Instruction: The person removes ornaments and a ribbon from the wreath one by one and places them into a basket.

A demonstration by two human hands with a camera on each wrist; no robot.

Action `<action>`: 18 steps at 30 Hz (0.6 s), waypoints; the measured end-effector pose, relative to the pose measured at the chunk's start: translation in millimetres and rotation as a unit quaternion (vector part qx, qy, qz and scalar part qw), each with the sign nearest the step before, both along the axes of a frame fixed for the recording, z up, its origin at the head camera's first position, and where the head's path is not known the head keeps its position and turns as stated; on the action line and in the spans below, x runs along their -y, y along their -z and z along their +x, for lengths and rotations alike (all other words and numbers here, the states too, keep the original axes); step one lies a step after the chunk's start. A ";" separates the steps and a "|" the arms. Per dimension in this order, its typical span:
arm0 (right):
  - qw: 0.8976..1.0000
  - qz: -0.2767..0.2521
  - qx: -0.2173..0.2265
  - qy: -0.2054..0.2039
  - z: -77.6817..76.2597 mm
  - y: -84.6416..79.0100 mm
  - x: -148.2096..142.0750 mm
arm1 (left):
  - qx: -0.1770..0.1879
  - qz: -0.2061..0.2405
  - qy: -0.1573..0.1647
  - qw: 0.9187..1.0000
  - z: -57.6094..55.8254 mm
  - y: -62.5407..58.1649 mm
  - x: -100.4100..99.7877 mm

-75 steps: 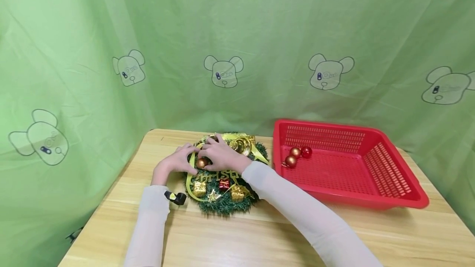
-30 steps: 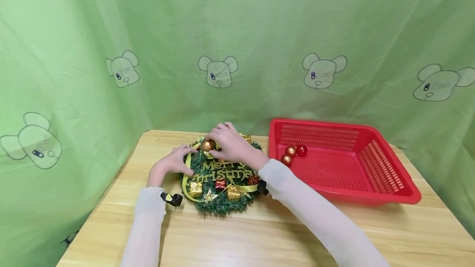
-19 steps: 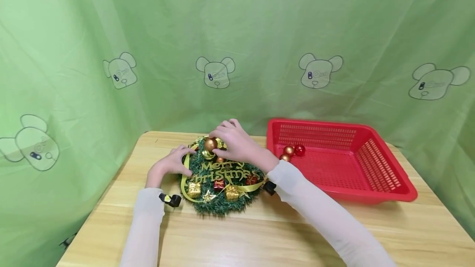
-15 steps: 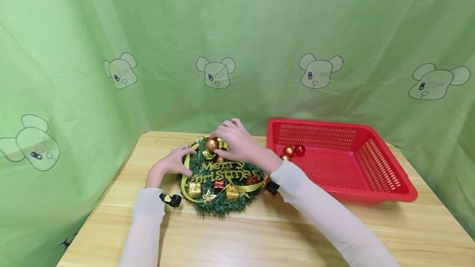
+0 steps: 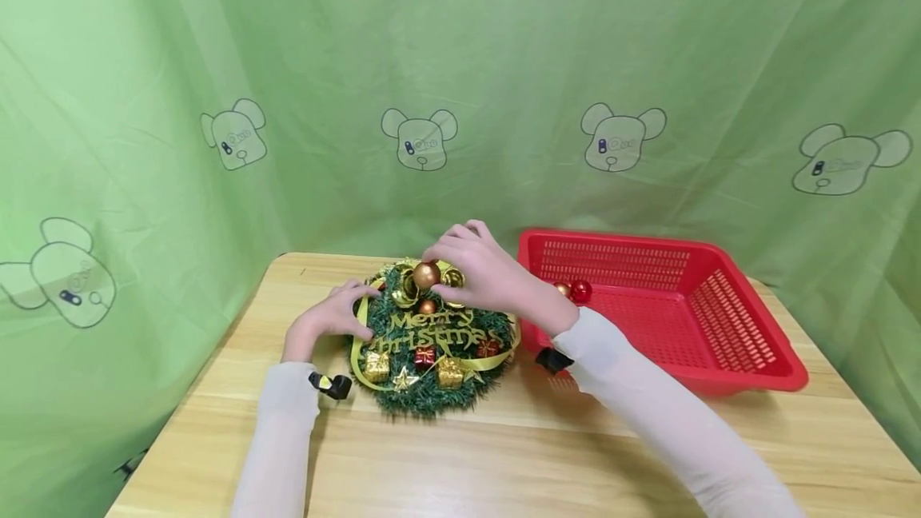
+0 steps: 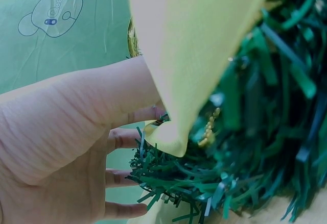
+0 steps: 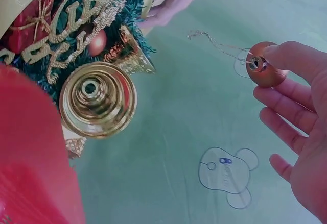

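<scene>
A green tinsel Christmas wreath [image 5: 424, 402] lies on the table, with gold "Merry Christmas" lettering, yellow ribbon, bells and small gift boxes. At its left edge my left hand [image 5: 332, 316] holds the rim; in the left wrist view the thumb passes behind the ribbon [image 6: 196, 40] and the fingers reach round the tinsel. Above the wreath's far part, my right hand [image 5: 485, 270] pinches a copper-coloured bauble [image 5: 427, 274] between thumb and fingers. From the bauble's cap [image 7: 256, 63] a thin cord loop [image 7: 217, 44] trails in the right wrist view. Gold bells [image 7: 97, 100] sit on the wreath.
A red plastic basket [image 5: 719, 380] with slotted walls stands to the right of the wreath. In its left corner lie a red bauble [image 5: 581, 291] and a gold bauble [image 5: 563, 288], partly behind my right wrist. Green curtains hang behind the wooden table [image 5: 432, 470].
My right hand has lifted the copper bauble from the wreath's upper left and carried it right and away from me. My left hand stays at the wreath's left edge.
</scene>
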State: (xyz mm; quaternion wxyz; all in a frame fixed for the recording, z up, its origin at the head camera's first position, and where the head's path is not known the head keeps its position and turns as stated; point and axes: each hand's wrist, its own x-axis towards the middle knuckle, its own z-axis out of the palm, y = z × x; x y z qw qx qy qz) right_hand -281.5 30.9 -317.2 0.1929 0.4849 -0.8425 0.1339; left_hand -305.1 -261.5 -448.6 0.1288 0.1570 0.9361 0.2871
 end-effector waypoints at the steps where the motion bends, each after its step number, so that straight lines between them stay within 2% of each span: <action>1: 1.000 -0.002 -0.003 -0.002 1.2 -1.7 -2.1 | 0.000 0.000 0.000 1.000 -0.2 -0.1 -0.1; 10: 1.000 -0.018 -0.019 -0.011 9.6 -14.2 -24.7 | -0.001 0.000 0.002 1.000 -0.2 -0.3 0.1; 18: 0.998 -0.045 -0.043 -0.011 11.2 -20.8 -48.3 | 0.004 0.002 -0.001 1.000 0.3 -0.1 0.4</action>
